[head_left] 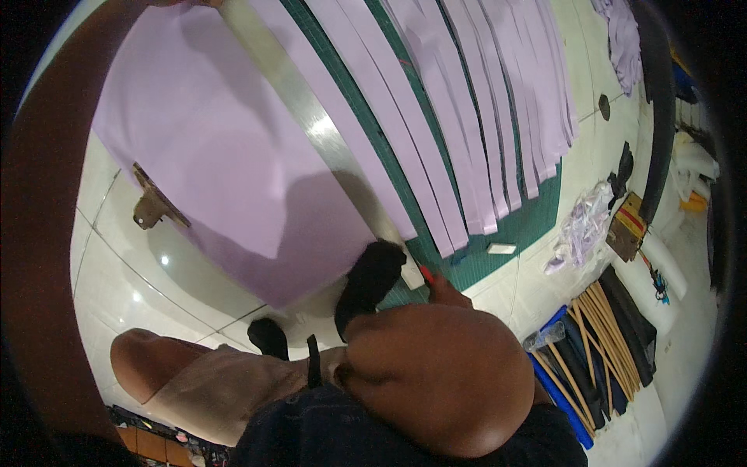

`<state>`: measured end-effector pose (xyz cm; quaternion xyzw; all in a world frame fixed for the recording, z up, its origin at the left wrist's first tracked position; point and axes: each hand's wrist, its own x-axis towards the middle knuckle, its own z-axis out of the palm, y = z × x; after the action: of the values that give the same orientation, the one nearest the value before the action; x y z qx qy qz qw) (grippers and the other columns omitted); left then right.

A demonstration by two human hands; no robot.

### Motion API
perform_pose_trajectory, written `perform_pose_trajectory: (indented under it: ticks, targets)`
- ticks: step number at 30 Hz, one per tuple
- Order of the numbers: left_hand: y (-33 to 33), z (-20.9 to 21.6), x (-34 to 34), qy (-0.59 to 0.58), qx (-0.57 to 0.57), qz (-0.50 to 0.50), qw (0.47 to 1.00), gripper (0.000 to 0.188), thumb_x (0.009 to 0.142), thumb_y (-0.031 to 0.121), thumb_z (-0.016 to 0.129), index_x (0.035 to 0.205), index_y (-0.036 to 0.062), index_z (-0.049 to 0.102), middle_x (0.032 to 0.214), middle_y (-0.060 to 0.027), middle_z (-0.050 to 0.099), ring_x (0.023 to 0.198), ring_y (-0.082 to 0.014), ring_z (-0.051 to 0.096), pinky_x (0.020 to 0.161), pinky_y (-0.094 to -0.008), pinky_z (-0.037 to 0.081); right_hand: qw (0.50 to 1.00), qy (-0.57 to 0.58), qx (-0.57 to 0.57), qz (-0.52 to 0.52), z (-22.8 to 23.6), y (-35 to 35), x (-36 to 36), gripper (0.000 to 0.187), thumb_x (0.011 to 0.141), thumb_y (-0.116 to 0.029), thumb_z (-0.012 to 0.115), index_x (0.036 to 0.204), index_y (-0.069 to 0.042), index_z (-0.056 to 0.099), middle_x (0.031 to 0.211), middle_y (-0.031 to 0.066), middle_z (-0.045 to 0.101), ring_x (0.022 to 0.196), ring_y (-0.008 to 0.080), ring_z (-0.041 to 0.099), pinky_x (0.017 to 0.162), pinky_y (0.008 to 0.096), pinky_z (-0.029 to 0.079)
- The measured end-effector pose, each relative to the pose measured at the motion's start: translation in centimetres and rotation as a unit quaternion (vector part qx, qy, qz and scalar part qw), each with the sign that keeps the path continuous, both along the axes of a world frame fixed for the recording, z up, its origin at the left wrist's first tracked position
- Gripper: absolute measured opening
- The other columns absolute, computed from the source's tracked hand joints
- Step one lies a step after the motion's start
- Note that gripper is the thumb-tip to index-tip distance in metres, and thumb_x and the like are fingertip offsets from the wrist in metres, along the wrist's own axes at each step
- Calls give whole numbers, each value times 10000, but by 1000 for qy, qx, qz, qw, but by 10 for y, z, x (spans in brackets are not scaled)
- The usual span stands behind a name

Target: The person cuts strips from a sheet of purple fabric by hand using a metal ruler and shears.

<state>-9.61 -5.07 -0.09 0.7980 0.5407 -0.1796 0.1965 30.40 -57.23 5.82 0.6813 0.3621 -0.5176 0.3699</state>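
A wide lilac sheet [194, 132] lies on the floor, with a long metal ruler [315, 124] across its right part. To the ruler's right, lilac strips [424, 163] lie side by side on a green cutting mat [510, 229]. My right hand [450, 294] is closed around a small red cutter [426, 275] at the ruler's near end; my knee and fingers hide most of it. My left arm reaches up the left side, and my left hand [183, 2] touches the sheet's far edge by the ruler, its fingers mostly out of frame. My black-socked foot [372, 276] presses the ruler's near end.
A metal clip [156, 204] grips the sheet's left edge. A small white block [502, 249] rests on the mat. On the right are crumpled plastic [582, 226], wooden sticks [603, 335], a blue roll [564, 405] and white rolls [646, 284]. Lilac scraps [622, 43] lie far right.
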Motion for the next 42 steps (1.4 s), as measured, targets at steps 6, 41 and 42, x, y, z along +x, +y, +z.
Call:
perform_pose_trajectory:
  ticks: [6, 41, 42]
  targets:
    - [12, -43, -15, -25, 14, -22, 999, 1038, 659, 375, 883, 1516, 179, 332, 1419, -246, 436, 1239, -418, 532, 1047, -492, 459, 993, 30, 111, 3, 40, 74, -18, 337, 977, -256, 544, 1226, -74, 408, 1046, 260, 666, 957, 469, 664, 817, 566, 518]
    - [-1, -19, -2, 15, 63, -7, 998, 1051, 587, 442, 912, 1488, 333, 382, 1369, -198, 494, 1230, -375, 568, 1071, -542, 385, 851, 198, 451, 185, -38, 457, -242, 312, 936, -144, 526, 1194, 32, 531, 1175, 237, 658, 1030, 386, 683, 894, 492, 532]
    - [-2, -17, 3, 8, 53, -5, 999, 1052, 586, 442, 911, 1489, 333, 381, 1366, -196, 496, 1232, -374, 567, 1069, -544, 386, 863, 186, 436, 173, -40, 450, -233, 309, 942, -145, 516, 1196, 30, 528, 1165, 239, 659, 1029, 390, 682, 900, 497, 527]
